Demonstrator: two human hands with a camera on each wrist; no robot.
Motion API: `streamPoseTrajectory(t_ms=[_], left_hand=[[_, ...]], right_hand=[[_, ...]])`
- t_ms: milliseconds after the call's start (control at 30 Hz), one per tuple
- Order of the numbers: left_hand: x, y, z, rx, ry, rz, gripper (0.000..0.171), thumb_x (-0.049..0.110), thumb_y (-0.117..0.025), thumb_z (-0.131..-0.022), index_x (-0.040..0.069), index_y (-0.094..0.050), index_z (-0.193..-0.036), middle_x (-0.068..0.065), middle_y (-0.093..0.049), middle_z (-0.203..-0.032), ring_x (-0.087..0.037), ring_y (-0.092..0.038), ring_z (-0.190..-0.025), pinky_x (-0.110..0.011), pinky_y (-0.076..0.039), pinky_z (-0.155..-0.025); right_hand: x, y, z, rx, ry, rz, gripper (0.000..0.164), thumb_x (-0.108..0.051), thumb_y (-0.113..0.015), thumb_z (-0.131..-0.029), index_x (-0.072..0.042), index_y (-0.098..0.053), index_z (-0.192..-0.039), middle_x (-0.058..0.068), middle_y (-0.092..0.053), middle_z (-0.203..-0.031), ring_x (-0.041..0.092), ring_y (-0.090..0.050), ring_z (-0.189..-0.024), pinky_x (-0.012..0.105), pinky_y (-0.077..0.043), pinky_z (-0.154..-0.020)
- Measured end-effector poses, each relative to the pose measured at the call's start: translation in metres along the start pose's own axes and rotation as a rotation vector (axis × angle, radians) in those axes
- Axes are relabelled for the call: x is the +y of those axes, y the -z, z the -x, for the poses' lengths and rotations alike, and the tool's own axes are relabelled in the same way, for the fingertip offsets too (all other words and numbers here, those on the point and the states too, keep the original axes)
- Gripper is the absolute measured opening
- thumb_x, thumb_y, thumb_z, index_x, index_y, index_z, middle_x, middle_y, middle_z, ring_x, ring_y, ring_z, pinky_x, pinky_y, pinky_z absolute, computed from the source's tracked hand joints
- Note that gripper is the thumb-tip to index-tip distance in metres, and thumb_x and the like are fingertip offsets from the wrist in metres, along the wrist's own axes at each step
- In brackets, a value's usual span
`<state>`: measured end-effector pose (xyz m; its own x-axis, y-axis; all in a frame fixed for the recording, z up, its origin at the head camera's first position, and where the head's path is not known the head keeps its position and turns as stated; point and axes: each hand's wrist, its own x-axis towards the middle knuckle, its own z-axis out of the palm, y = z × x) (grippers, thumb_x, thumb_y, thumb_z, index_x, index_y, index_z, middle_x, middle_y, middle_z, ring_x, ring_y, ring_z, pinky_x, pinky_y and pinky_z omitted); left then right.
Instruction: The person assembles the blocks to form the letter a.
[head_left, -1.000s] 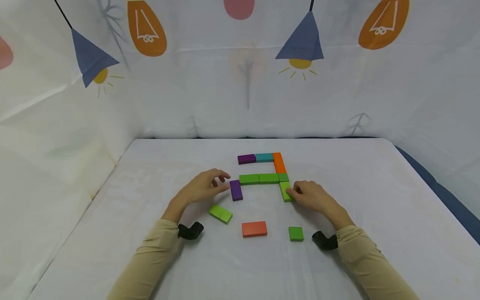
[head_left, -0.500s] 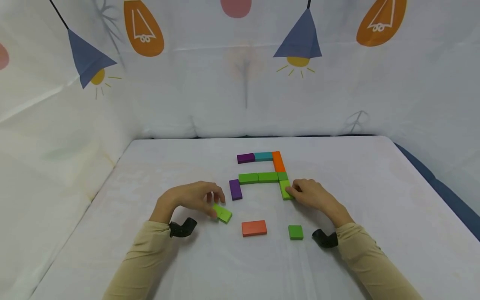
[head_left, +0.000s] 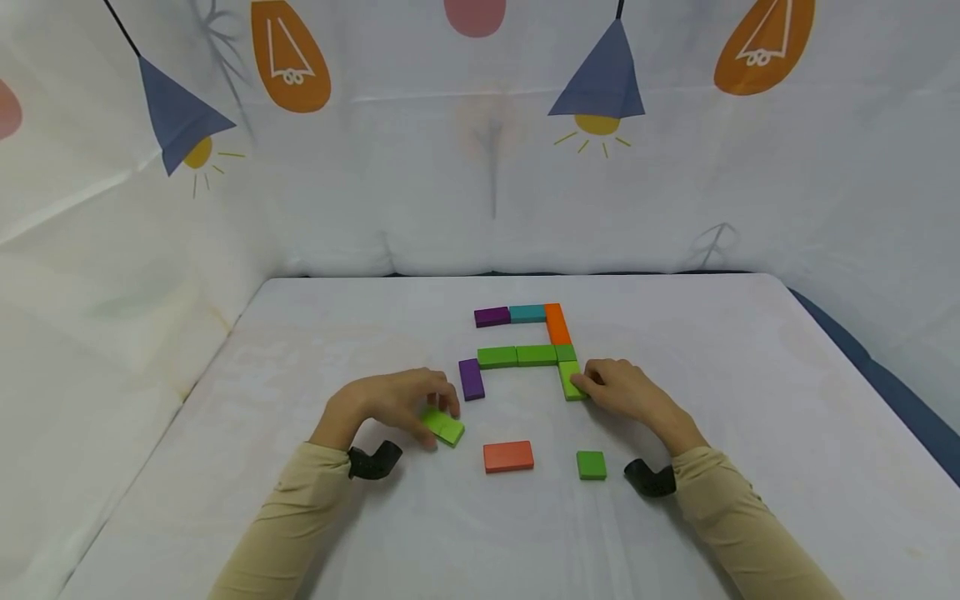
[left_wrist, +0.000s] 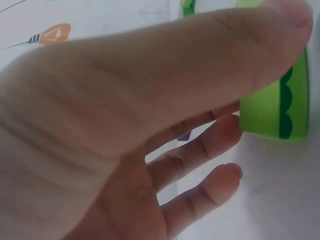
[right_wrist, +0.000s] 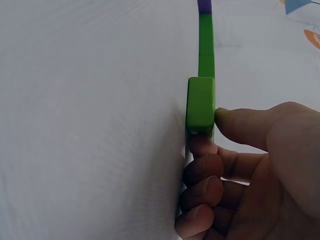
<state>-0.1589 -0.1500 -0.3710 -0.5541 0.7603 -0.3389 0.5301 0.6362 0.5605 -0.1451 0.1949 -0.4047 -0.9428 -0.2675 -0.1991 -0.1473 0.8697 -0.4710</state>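
My left hand (head_left: 393,402) holds a light green wooden block (head_left: 453,431) lying askew on the table, thumb at its near side and fingers at its far side. In the left wrist view, the thumb crosses over the block (left_wrist: 260,116), whose side carries a dark green wavy strip. Over to the right, my right hand (head_left: 624,390) pinches another light green block (head_left: 567,372) between thumb and index finger. It sits below the small green block (head_left: 566,353) that ends a row of green blocks (head_left: 517,357). A purple block (head_left: 471,380) slants down from the row's left end.
Behind the green row, an orange block (head_left: 557,323) leads up to a teal block (head_left: 527,313) and a dark purple block (head_left: 491,317). Nearer me lie a red-orange block (head_left: 508,457) and a green square block (head_left: 591,465). White printed cloth (head_left: 420,192) hangs behind the table.
My left hand has come away from the purple block, back toward me, and onto the loose light green block. The right hand stays at its block.
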Motion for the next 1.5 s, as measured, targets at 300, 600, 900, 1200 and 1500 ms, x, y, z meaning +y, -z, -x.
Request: streamPoseTrajectory(t_ms=[300,600,900,1200,1500], left_hand=[[0.002,-0.005,-0.005,0.013,-0.034,-0.012,0.034,0.015,-0.079,-0.075,0.02,-0.063,-0.104,0.005,-0.058,-0.104,-0.014,-0.052,-0.1,-0.033,-0.045,-0.091],[0.005,-0.006,-0.008,0.023,-0.092,0.01,0.034,0.01,-0.077,-0.076,0.017,-0.063,-0.106,0.004,-0.061,-0.103,-0.014,-0.055,-0.098,-0.033,-0.048,-0.091],[0.007,-0.007,-0.01,0.031,-0.082,0.009,0.028,0.01,-0.077,-0.076,0.02,-0.066,-0.1,0.008,-0.063,-0.097,-0.011,-0.056,-0.094,-0.03,-0.048,-0.089],[0.009,-0.01,-0.015,0.073,-0.15,-0.038,0.028,0.014,-0.075,-0.079,0.019,-0.067,-0.106,0.008,-0.064,-0.101,-0.01,-0.057,-0.094,-0.028,-0.049,-0.089],[0.01,-0.012,-0.021,0.118,-0.238,-0.066,0.03,0.018,-0.074,-0.081,0.017,-0.068,-0.111,0.008,-0.065,-0.105,-0.005,-0.059,-0.097,-0.025,-0.049,-0.09]], right_hand=[[-0.001,0.002,0.001,0.004,-0.003,-0.005,0.031,-0.036,-0.05,-0.097,-0.008,-0.06,-0.087,0.002,-0.053,-0.071,0.015,-0.047,-0.067,0.026,-0.037,-0.058],[0.0,0.003,0.004,0.038,0.024,-0.005,0.028,-0.034,-0.052,-0.096,-0.01,-0.058,-0.082,0.0,-0.05,-0.067,0.014,-0.046,-0.064,0.026,-0.035,-0.057],[-0.003,0.006,0.004,0.046,0.061,-0.025,0.023,-0.03,-0.056,-0.094,-0.011,-0.056,-0.081,-0.001,-0.047,-0.065,0.013,-0.044,-0.06,0.025,-0.034,-0.054],[-0.008,0.005,0.006,0.029,0.093,-0.043,0.013,-0.022,-0.057,-0.092,-0.011,-0.06,-0.086,-0.001,-0.052,-0.067,0.014,-0.046,-0.063,0.026,-0.037,-0.056],[-0.016,0.004,0.009,0.026,0.145,-0.065,0.01,-0.012,-0.054,-0.088,-0.012,-0.059,-0.08,-0.002,-0.051,-0.067,0.013,-0.046,-0.062,0.024,-0.037,-0.056]])
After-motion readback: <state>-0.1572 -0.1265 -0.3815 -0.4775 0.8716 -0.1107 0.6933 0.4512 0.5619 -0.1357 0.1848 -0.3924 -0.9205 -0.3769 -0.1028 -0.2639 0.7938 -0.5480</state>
